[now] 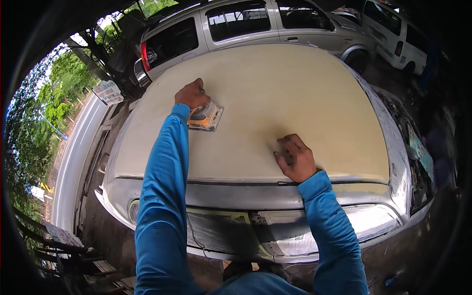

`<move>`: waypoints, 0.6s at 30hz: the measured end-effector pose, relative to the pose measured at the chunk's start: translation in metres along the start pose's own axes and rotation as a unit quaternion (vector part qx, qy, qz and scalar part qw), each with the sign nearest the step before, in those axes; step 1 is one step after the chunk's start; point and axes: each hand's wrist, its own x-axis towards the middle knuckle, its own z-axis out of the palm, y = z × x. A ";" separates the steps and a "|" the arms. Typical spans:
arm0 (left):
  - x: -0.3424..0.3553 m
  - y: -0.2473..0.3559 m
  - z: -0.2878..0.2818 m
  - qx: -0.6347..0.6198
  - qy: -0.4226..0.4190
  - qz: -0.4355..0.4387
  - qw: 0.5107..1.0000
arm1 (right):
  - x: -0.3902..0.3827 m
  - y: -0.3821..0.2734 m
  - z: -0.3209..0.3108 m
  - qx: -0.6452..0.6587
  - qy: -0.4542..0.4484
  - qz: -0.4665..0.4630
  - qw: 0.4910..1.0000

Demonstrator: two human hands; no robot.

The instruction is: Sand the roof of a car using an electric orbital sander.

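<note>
My left hand [192, 94] is closed around an orange and grey power sander [200, 114]. The sander's square pad lies flat on a broad cream-coloured car hood [275, 88], left of its middle. Nearer to me and to the right, my right hand [298, 160] is open, its fingers bent and apart with nothing in them. It is over the near part of the hood; whether the fingertips touch the surface, I cannot tell. A thin cord [192, 235] hangs below the hood's near edge, beside my left sleeve.
Below the hood's near edge is the car's front [226, 194], with yellowish tape and dull covering on it. A silver SUV [241, 29] stands close behind the hood, a white van [396, 37] at the far right. Left are a painted sign [108, 92] and a road [73, 162].
</note>
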 end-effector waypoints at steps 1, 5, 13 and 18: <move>0.002 0.002 0.000 0.022 -0.002 -0.007 1.000 | 0.000 0.000 0.000 -0.011 0.001 -0.003 1.000; -0.002 0.004 0.003 0.003 0.027 -0.037 0.999 | 0.001 0.002 0.000 -0.019 0.000 0.005 1.000; -0.052 -0.052 -0.010 0.023 0.018 -0.061 0.998 | 0.003 0.005 -0.001 -0.020 -0.002 -0.002 1.000; -0.061 -0.126 -0.021 -0.001 0.027 -0.127 0.991 | 0.000 0.008 0.001 -0.004 0.005 0.019 1.000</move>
